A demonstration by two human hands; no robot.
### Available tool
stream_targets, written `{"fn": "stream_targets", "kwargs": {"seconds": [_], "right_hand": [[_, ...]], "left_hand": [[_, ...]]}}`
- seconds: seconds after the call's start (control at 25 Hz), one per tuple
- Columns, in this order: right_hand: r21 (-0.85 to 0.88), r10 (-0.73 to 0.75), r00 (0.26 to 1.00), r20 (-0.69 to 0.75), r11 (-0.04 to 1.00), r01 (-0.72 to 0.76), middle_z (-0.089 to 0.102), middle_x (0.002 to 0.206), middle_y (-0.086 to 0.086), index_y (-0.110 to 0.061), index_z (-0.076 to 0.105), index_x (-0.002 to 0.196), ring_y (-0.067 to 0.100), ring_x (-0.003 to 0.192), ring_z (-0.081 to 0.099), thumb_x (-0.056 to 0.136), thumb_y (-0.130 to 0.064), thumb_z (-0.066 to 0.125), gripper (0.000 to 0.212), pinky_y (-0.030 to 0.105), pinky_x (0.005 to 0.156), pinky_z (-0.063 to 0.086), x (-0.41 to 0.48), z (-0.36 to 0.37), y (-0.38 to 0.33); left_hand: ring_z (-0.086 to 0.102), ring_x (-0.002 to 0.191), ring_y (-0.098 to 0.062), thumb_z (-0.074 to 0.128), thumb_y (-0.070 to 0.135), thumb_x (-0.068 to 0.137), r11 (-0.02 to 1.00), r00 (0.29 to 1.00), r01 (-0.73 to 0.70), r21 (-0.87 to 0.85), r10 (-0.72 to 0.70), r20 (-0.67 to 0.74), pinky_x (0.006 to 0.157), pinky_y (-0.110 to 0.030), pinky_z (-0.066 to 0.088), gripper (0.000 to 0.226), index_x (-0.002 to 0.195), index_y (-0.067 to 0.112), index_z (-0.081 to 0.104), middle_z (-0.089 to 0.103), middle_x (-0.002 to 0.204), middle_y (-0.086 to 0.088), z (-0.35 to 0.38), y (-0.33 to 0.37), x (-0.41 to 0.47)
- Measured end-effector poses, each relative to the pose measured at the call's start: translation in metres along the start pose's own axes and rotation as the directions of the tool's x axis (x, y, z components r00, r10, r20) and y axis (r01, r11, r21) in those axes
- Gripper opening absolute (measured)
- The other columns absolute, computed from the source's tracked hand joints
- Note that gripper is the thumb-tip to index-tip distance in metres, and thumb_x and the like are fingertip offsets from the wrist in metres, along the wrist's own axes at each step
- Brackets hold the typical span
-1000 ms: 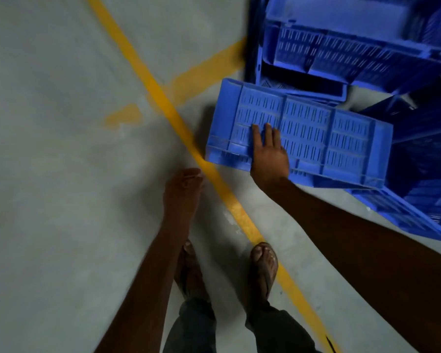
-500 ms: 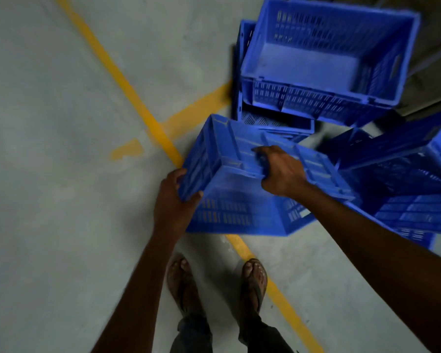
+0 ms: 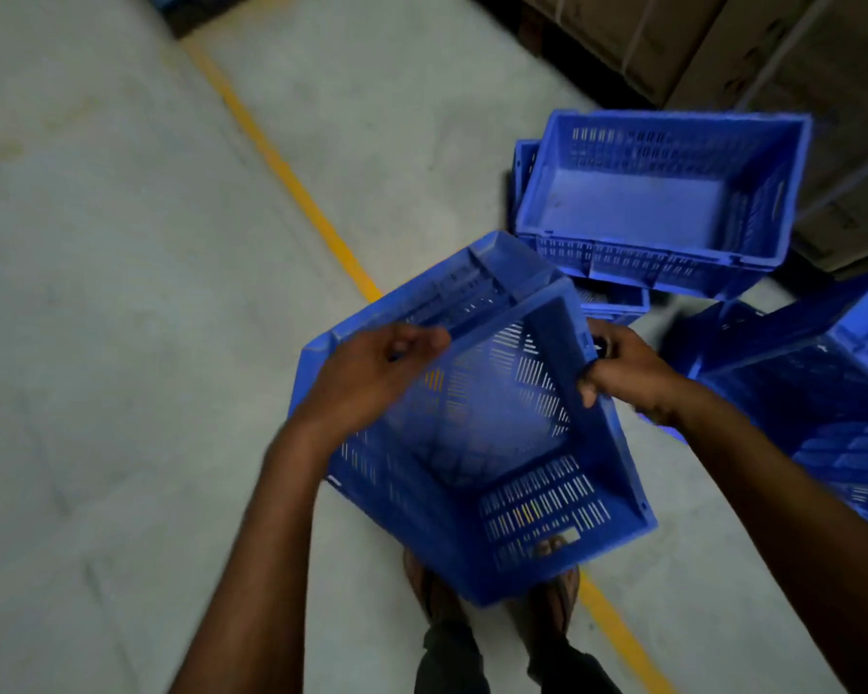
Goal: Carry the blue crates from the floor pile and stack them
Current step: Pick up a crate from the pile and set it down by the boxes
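Note:
I hold a blue slotted crate (image 3: 487,443) off the floor in front of me, tilted with its open side facing up at me. My left hand (image 3: 372,378) grips its left rim. My right hand (image 3: 622,373) grips the right rim, thumb inside. Beyond it, an upright blue crate (image 3: 657,197) rests on another crate at the upper right. More blue crates (image 3: 833,393) lie tumbled at the right edge.
A yellow floor line (image 3: 291,177) runs diagonally from the upper left under the held crate to my feet (image 3: 552,593). Brown cardboard boxes (image 3: 772,52) stand along the top right. Bare grey concrete floor (image 3: 121,343) spreads to the left.
The crate has come up from the floor and turned so its open side faces me. Both hands shifted to its opposite rims. My view has risen and swung, showing the boxes behind.

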State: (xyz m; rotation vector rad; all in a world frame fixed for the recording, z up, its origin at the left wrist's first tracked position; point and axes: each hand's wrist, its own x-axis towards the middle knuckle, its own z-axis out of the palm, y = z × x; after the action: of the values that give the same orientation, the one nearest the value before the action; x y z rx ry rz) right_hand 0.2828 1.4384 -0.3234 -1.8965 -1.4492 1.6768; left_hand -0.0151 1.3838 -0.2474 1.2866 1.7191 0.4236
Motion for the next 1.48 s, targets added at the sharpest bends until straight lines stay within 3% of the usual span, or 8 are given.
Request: {"fn": "stream_targets", "kwargs": {"seconds": [0.16,0.44,0.64,0.76,1.04,1.2,1.32,1.48], "right_hand": [[-0.017,-0.035,0.999,0.029,0.999,0.036,0.067,0.078,-0.012,-0.029,0.071,0.095,0.016,0.076,0.058,0.048,0.012,0.066,0.063,0.03,0.066,0.048,-0.033,-0.016,-0.062],[-0.33,-0.126,0.991,0.033,0.935,0.13,0.069,0.087,0.004,-0.018,0.069,0.102,0.024,0.08,0.062,0.033,-0.014,0.069,0.069,0.032,0.067,0.051,-0.078,-0.04,-0.157],[-0.437,-0.164,0.986,0.04,0.884,0.165,0.068,0.078,0.008,-0.013,0.069,0.09,0.027,0.073,0.063,0.036,-0.011,0.067,0.054,0.03,0.058,0.048,-0.106,-0.06,-0.196],[-0.454,-0.211,0.977,-0.018,0.873,0.18,0.067,0.073,0.006,-0.013,0.07,0.087,0.025,0.068,0.061,0.045,-0.008,0.068,0.043,0.028,0.056,0.045,-0.121,-0.071,-0.212],[-0.159,-0.385,0.809,-0.444,0.923,0.352,0.067,0.117,-0.006,-0.023,0.063,0.126,0.014,0.107,0.062,0.069,-0.025,0.072,0.058,0.034,0.094,0.049,-0.158,-0.064,-0.172],[0.025,-0.235,0.698,-0.677,0.94,0.34,0.067,0.11,-0.001,-0.019,0.067,0.114,0.021,0.105,0.062,0.077,-0.028,0.072,0.038,0.039,0.095,0.049,-0.182,-0.038,-0.108],[0.495,0.104,0.847,-0.522,0.845,0.201,0.066,0.103,-0.002,-0.018,0.068,0.109,0.02,0.102,0.061,0.088,-0.031,0.067,0.025,0.034,0.084,0.045,-0.19,-0.028,-0.075],[0.938,0.385,0.916,-0.113,0.344,-0.029,0.055,0.09,-0.004,-0.026,0.061,0.095,0.014,0.076,0.049,0.086,-0.053,0.058,0.029,0.036,0.079,0.039,-0.187,-0.028,-0.036]], "left_hand": [[0.071,0.087,-0.016,0.024,0.091,0.08,0.954,0.97,0.103,0.282,-0.159,0.185,0.085,-0.031,0.052,0.087,0.087,0.024,0.079,0.077,0.089,0.006,-0.065,0.08,-0.012],[0.068,0.061,-0.018,0.028,0.091,0.078,0.952,0.825,0.232,0.201,-0.302,0.479,0.06,-0.026,0.049,0.087,0.091,0.014,0.065,0.068,0.075,-0.004,-0.124,0.139,-0.015],[0.05,0.05,-0.017,0.04,0.081,0.087,0.972,0.9,0.215,0.098,-0.236,0.366,0.055,-0.028,0.051,0.067,0.077,0.016,0.051,0.048,0.061,-0.004,-0.124,0.17,-0.054],[0.042,0.045,-0.018,0.045,0.084,0.083,1.0,0.993,0.019,0.001,-0.019,0.114,0.048,-0.025,0.039,0.067,0.07,0.019,0.046,0.046,0.052,-0.002,-0.115,0.185,-0.077],[0.059,0.064,-0.03,0.043,0.093,0.073,0.949,0.889,-0.111,0.294,0.227,-0.397,0.06,-0.038,0.04,0.082,0.057,0.014,0.036,0.047,0.054,0.0,-0.098,0.227,-0.132],[0.067,0.085,-0.035,0.045,0.091,0.075,0.934,0.814,-0.126,0.334,0.29,-0.503,0.071,-0.041,0.048,0.079,0.059,0.014,0.046,0.065,0.071,-0.009,-0.103,0.246,-0.16],[0.061,0.061,-0.028,0.047,0.094,0.071,0.944,0.759,-0.174,0.278,0.309,-0.573,0.06,-0.039,0.045,0.091,0.063,0.003,0.051,0.056,0.059,-0.009,-0.135,0.253,-0.174],[0.042,0.048,-0.024,0.048,0.098,0.065,0.952,0.688,-0.23,0.202,0.306,-0.659,0.054,-0.045,0.042,0.103,0.067,-0.005,0.059,0.048,0.057,-0.024,-0.186,0.27,-0.19]]}}
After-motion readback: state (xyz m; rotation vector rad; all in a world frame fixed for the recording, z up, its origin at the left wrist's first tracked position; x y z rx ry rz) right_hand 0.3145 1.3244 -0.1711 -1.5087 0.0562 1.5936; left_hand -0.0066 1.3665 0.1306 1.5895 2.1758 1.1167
